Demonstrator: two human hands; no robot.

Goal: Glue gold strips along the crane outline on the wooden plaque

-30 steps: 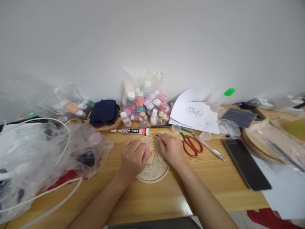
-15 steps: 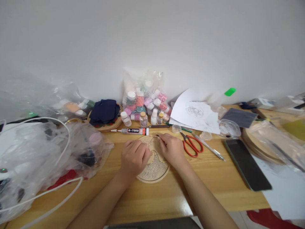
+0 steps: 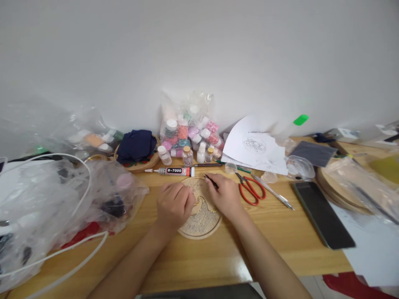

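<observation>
A round wooden disc (image 3: pixel 201 226) with an engraved, feather-like pattern lies flat on the wooden table between my hands. My left hand (image 3: pixel 175 204) rests curled over the disc's left edge; whatever its fingers hold, if anything, is hidden. On the right edge, my right hand (image 3: pixel 225 195) pinches a thin dark tool (image 3: pixel 211 180) whose tip points up and left over the disc's upper part. Behind the disc lies a B-7000 glue tube (image 3: pixel 177 171). Red-handled scissors (image 3: pixel 252 190) lie just right of my right hand.
Small bottles (image 3: pixel 188 156) and a bag of colourful jars (image 3: pixel 187 128) stand by the wall. Plastic bags and a white cable (image 3: pixel 90 178) lie left. Right are a silver pen (image 3: pixel 274 193), a phone (image 3: pixel 322 214), drawings (image 3: pixel 255 147) and wooden discs (image 3: pixel 339 193).
My left hand has shifted slightly left, showing a little more of the disc. More of the dark tool shows between my right fingers.
</observation>
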